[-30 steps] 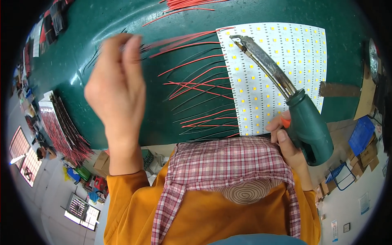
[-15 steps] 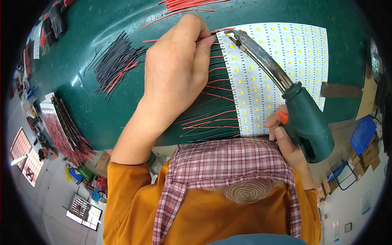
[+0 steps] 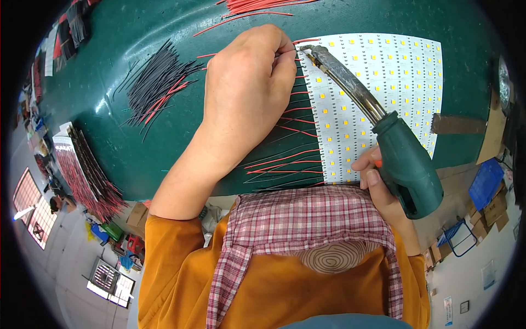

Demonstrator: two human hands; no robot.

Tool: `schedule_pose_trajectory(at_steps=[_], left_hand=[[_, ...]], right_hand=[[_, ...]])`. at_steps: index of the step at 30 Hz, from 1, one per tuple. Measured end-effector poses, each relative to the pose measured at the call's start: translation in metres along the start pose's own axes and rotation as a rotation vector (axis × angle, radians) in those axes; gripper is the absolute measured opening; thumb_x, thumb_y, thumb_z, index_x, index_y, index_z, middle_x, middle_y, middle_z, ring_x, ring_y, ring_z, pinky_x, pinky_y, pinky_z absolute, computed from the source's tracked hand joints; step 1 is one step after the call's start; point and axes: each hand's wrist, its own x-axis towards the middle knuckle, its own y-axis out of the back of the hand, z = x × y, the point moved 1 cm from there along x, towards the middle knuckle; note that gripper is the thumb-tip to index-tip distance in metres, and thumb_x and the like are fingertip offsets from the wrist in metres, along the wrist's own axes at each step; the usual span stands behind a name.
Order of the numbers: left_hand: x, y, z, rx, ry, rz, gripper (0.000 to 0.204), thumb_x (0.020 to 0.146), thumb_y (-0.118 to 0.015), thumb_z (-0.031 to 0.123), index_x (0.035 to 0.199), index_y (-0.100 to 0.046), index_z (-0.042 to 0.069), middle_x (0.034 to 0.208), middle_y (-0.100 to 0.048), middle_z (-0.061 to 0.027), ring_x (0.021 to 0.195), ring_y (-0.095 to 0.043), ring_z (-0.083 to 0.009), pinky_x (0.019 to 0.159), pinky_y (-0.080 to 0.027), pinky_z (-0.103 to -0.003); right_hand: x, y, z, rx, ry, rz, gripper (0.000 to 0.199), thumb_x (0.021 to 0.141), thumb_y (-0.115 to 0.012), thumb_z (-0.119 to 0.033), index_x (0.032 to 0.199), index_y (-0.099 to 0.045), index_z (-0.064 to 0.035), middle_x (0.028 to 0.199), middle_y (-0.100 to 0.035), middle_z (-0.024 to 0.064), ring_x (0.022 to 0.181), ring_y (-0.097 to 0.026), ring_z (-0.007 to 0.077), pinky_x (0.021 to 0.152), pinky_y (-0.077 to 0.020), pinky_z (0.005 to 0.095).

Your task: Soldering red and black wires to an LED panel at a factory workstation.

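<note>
My left hand (image 3: pixel 249 82) is closed in a pinch at the upper left edge of a white LED sheet (image 3: pixel 402 71) dotted with yellow chips. A thin wire is between its fingertips, mostly hidden by the hand. My right hand (image 3: pixel 379 189) is wrapped round the handle of a dark green soldering gun (image 3: pixel 408 164). The gun's blackened tip (image 3: pixel 310 49) is at that same edge, just right of my left fingertips; whether it touches is unclear. Red and black wires (image 3: pixel 298 120) stick out leftward along the sheet's left edge.
Left of my hand lies a pile of black wires (image 3: pixel 156 82) with a few red ones. More red wires (image 3: pixel 257 5) lie at the far edge. A wired bundle of strips (image 3: pixel 87 172) sits at the left table edge. A brown strip (image 3: pixel 459 123) is right of the sheet.
My left hand has shifted right and slightly toward me. The soldering gun's tip has moved a little left and nearer, closer to my left fingertips.
</note>
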Motion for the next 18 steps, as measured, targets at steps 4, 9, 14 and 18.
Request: schedule_pose_trajectory(at_steps=[4,9,14,18], left_hand=[[0.002,0.002,-0.001,-0.022,0.008,0.013,0.007,0.077,-0.062,0.001,0.075,-0.055,0.001,0.07,-0.06,-0.0149,0.064,-0.06,-0.0331,0.057,-0.048,-0.04],[0.005,0.003,-0.001,0.017,0.028,-0.008,0.008,0.077,-0.061,0.003,0.074,-0.054,0.0,0.07,-0.06,-0.0164,0.064,-0.06,-0.0352,0.056,-0.047,-0.042],[0.009,0.01,0.001,0.027,0.034,-0.006,0.009,0.078,-0.06,0.006,0.074,-0.054,0.001,0.072,-0.06,-0.0175,0.067,-0.06,-0.0372,0.058,-0.048,-0.045],[0.009,0.0,0.0,0.109,0.029,-0.026,0.009,0.079,-0.058,0.007,0.076,-0.053,0.002,0.076,-0.06,-0.019,0.071,-0.059,-0.0396,0.061,-0.047,-0.048]], right_hand=[[0.001,-0.004,-0.006,-0.017,-0.127,0.029,0.016,0.081,-0.06,-0.001,0.096,-0.064,-0.0055,0.088,-0.067,0.0063,0.079,-0.063,0.0214,0.071,-0.0506,0.0308],[0.001,-0.009,-0.006,0.225,-0.099,0.079,0.027,0.091,-0.054,-0.01,0.115,-0.045,-0.0007,0.087,-0.06,0.0113,0.063,-0.049,0.011,0.059,-0.0432,0.0227],[-0.001,-0.006,-0.013,0.317,-0.124,0.152,0.031,0.09,-0.054,-0.012,0.118,-0.043,-0.0011,0.086,-0.06,0.0126,0.063,-0.049,0.0107,0.058,-0.0431,0.0238],[-0.008,-0.007,0.002,0.417,-0.127,0.159,0.032,0.091,-0.052,-0.007,0.121,-0.043,-0.0021,0.088,-0.061,0.0112,0.064,-0.05,0.0106,0.059,-0.044,0.0241]])
